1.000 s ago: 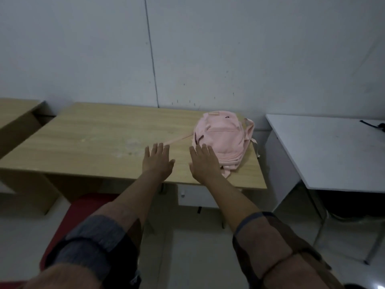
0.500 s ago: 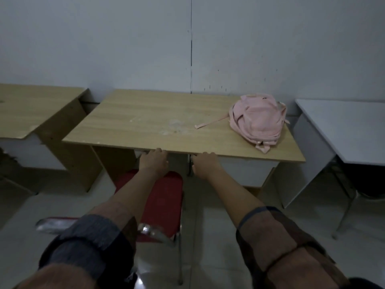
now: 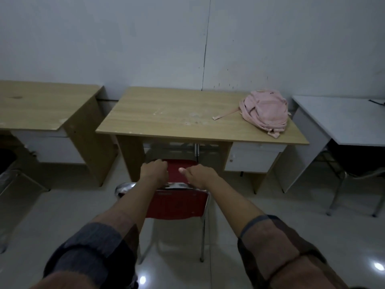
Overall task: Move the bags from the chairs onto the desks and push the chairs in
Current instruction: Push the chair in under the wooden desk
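My left hand and my right hand are both curled over the top of the red chair, fingers folded down over the shiny metal rail of its backrest, the right thumb lying along the top toward the left hand. The two hands sit near each other, not touching, with a strip of red seat showing between them. I cannot see my fingertips on the far side, so how tightly they close on the rail I cannot tell — but both hands are wrapped on it, not spread. The chair stands on the pale tiled floor in front of the wooden desk, its seat front at the mouth of the knee space between the desk's left panel and the white drawer unit on the right; the backrest and rear legs are on my side of the desk edge. On the desk's right end, close to the wall, lies the pink backpack, slumped on its side with one strap trailing left across the top. A second wooden desk stands just to the left — a narrow gap between them — and a white table stands to the right, with a dark chair tucked under it. My sleeves are pushed up above the forearms.
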